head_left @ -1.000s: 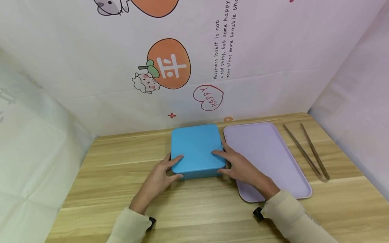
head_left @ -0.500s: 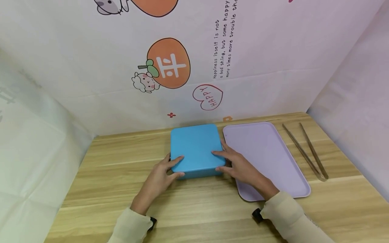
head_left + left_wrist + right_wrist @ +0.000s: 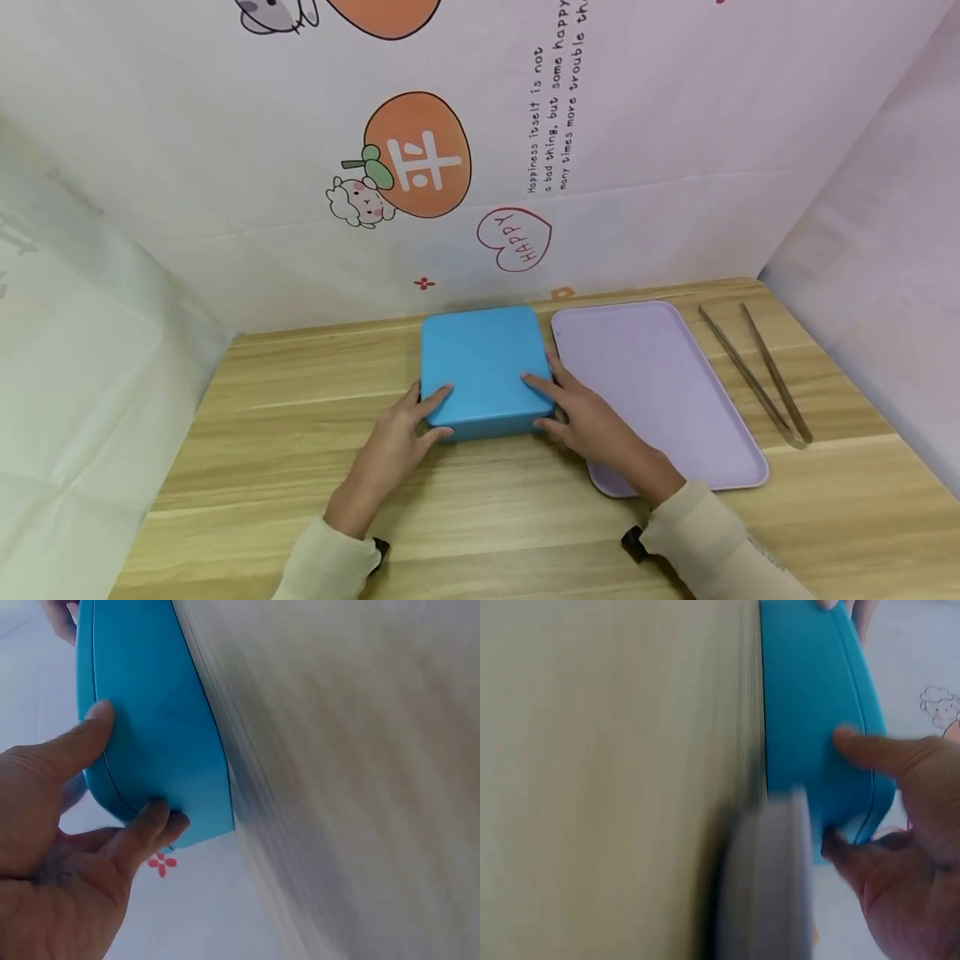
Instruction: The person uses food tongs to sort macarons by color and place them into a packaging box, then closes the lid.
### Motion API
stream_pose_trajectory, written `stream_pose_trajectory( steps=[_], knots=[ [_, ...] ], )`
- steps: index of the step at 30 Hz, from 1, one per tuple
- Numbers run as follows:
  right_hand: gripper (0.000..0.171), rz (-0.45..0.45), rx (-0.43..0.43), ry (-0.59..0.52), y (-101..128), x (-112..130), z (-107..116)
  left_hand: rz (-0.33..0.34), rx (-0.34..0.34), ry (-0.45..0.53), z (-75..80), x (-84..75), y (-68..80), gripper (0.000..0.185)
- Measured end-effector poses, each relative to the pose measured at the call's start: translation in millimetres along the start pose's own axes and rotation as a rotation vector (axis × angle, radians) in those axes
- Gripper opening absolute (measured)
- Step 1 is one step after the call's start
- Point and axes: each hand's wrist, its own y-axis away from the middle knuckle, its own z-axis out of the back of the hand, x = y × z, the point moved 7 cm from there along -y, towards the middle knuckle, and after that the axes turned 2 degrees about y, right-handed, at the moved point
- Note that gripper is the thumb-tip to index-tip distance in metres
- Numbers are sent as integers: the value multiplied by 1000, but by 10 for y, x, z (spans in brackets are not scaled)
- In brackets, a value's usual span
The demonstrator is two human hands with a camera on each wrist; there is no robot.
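Observation:
A blue square box (image 3: 483, 362) with its lid on sits on the wooden table (image 3: 262, 417), near the back wall. My left hand (image 3: 442, 410) grips its near left corner, with the thumb against the front side and the fingers on the lid. My right hand (image 3: 534, 402) grips the near right corner in the same way. In the left wrist view, the left hand (image 3: 129, 761) pinches the edge of the box (image 3: 150, 712). In the right wrist view, the right hand (image 3: 838, 791) clasps the corner of the box (image 3: 810, 690) by the lid seam.
A flat lilac tray (image 3: 660, 392) lies just right of the box, partly under my right wrist. It shows blurred in the right wrist view as the tray (image 3: 769, 885). Metal tongs (image 3: 747, 375) lie right of the tray. Printed white sheets wall in the back and both sides.

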Motion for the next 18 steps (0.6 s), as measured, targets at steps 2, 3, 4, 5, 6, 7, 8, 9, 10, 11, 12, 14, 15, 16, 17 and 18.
stream_pose_trajectory(
  steps=[2,3,4,5,6,7,8,9,10,11,12,14,15,16,17,18],
  knots=[
    [73,-12,11,52,34,37,-15,-16,-10,-71,3,-53,19,63],
    [74,-16,16,71,45,66,-13,-24,-14,-106,5,-83,28,63],
    [74,-20,22,89,52,98,-8,-28,-14,-132,7,-115,34,62],
    [73,-18,24,109,52,135,4,-34,-14,-156,8,-146,35,62],
    [72,-15,25,126,44,176,21,-41,-14,-174,8,-176,29,61],
    [71,-9,27,140,33,217,40,-48,-13,-191,9,-204,17,60],
    [69,-4,31,152,16,260,61,-56,-10,-208,8,-233,3,58],
    [67,2,37,170,-7,296,76,-68,-6,-225,8,-262,-16,57],
    [65,11,45,189,-37,329,88,-72,4,-241,5,-282,-41,55],
    [64,18,56,208,-72,352,91,-79,10,-258,3,-298,-69,54],
    [62,21,73,224,-112,367,90,-87,16,-270,1,-315,-100,52],
    [60,26,110,255,-201,381,76,-100,27,-302,-12,-334,-170,51],
    [60,28,128,269,-248,383,64,-103,34,-315,-24,-336,-207,51],
    [59,27,145,279,-296,381,52,-101,46,-322,-40,-335,-246,52],
    [59,23,161,285,-343,379,40,-107,50,-332,-56,-340,-285,52],
    [59,19,173,294,-389,381,32,-110,58,-341,-77,-345,-326,52]
  ],
)
